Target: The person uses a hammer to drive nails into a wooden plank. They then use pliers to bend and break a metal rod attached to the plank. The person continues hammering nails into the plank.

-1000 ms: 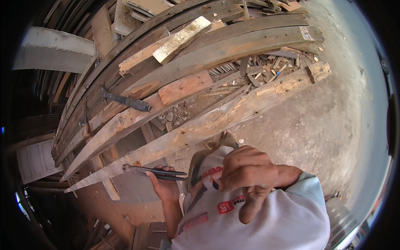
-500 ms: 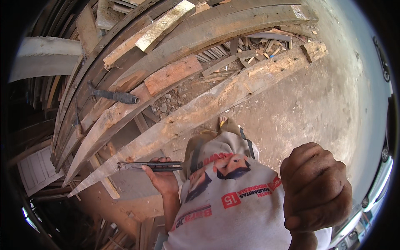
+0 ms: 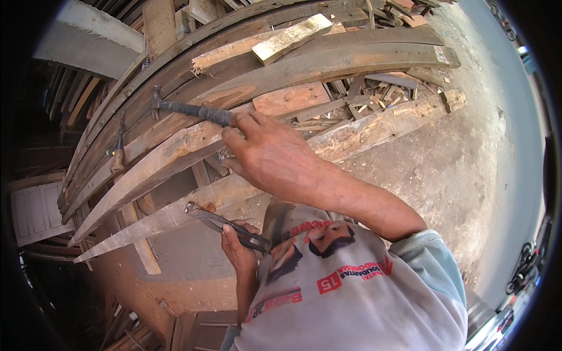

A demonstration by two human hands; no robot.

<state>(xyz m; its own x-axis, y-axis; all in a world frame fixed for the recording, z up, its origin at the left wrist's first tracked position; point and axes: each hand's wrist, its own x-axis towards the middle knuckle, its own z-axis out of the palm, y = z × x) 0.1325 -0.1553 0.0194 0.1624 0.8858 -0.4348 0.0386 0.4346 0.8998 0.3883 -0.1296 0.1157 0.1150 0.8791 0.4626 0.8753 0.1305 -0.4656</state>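
My left hand (image 3: 239,245) is closed around the dark handles of a pair of pincers (image 3: 215,220), whose metal jaws point left over a long pale beam (image 3: 170,219). My right hand (image 3: 266,149) reaches across, with thumb and fingers apart. Its fingertips are at the handle end of a hammer (image 3: 196,111); whether they touch it is hard to tell. The hammer lies on the stacked beams, its grip wrapped in black and its head to the left. Farther left, a wooden-handled tool (image 3: 117,155) with a dark upper part rests on the same stack.
Long curved beams (image 3: 351,61) fan out ahead of me. A pale wood block (image 3: 293,38) and a short reddish plank (image 3: 291,99) lie on them. Wood scraps (image 3: 386,93) are heaped beyond. A white panelled board (image 3: 41,213) leans at left. Vehicles (image 3: 527,266) line the right edge.
My right hand has gone from a raised fist at the right to beside the hammer's handle. The pincers in my left hand have tilted. The view has shifted, too.
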